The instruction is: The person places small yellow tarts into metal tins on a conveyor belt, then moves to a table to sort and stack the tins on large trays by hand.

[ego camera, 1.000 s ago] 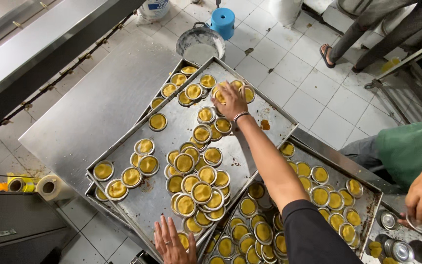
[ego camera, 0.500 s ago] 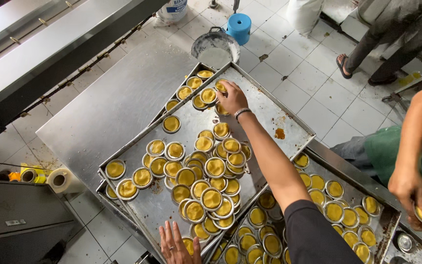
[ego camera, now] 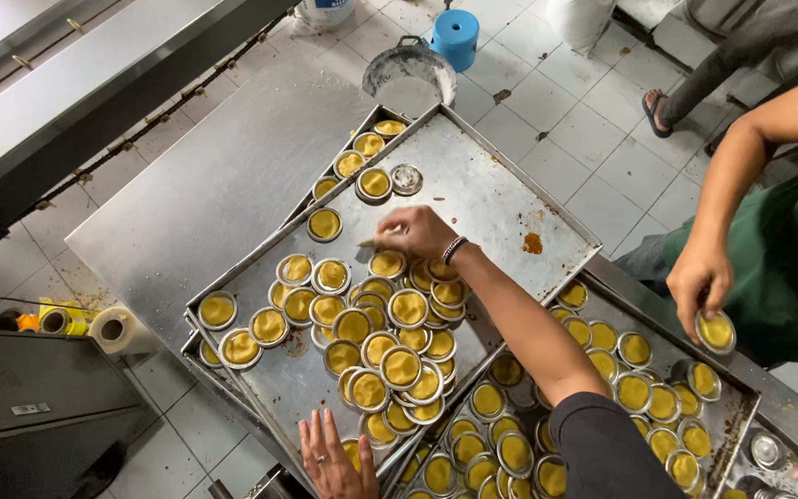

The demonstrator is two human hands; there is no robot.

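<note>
Steel tray (ego camera: 501, 199) on a steel desk (ego camera: 214, 194), carrying many small round tins of yellow filling (ego camera: 390, 323), most bunched at its near half, a few along the far edge. Right hand (ego camera: 422, 233) reaches over the bunch, fingers curled around something thin, which cannot be told; left hand (ego camera: 332, 457) lies flat with fingers spread on the tray's near rim. A second tray of tins (ego camera: 736, 407) lies just beside, where a co-worker's hand (ego camera: 699, 277) pinches one tin (ego camera: 717, 331).
</note>
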